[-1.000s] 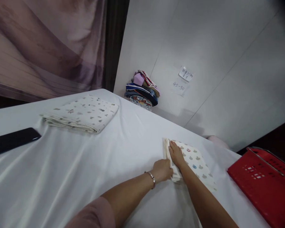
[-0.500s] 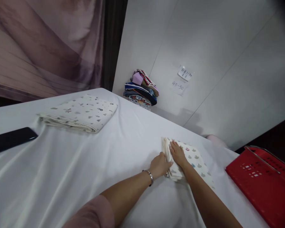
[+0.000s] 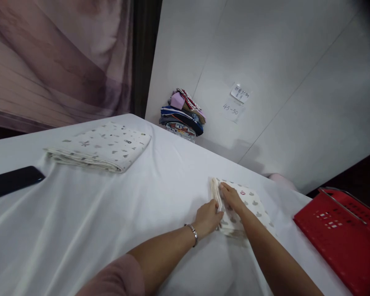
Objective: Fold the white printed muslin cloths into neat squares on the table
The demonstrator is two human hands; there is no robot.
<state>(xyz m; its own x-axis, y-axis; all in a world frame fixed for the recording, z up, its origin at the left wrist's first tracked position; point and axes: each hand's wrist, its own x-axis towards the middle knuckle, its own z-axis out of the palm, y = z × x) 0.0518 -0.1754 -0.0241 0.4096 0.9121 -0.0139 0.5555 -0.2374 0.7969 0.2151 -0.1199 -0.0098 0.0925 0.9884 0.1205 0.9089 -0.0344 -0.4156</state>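
A folded white cloth (image 3: 255, 201) with grey motifs and a small red mark lies on the white-covered table. My left hand (image 3: 208, 216), with a silver bracelet at its wrist, grips the layered left edge of this cloth, thumb on top. On the upper side of the same cloth is my right hand (image 3: 232, 198), its fingers together and curled at the fold near that edge; its thumb is hidden. Farther left lies a second folded cloth (image 3: 107, 146), white with small grey and dark prints, apart from both hands.
A black phone (image 3: 14, 182) rests at the table's left. The red plastic basket (image 3: 342, 242) stands at the right edge. Beyond the table, a stack of folded clothes (image 3: 182, 113) is beside the pale wall, where paper labels (image 3: 236, 102) hang. A pinkish curtain (image 3: 58, 61) hangs at left.
My right hand's fingers, spread flat on the cloth before, have drawn together and curled near its left edge. My left hand stays at that edge with its fingers slightly shifted.
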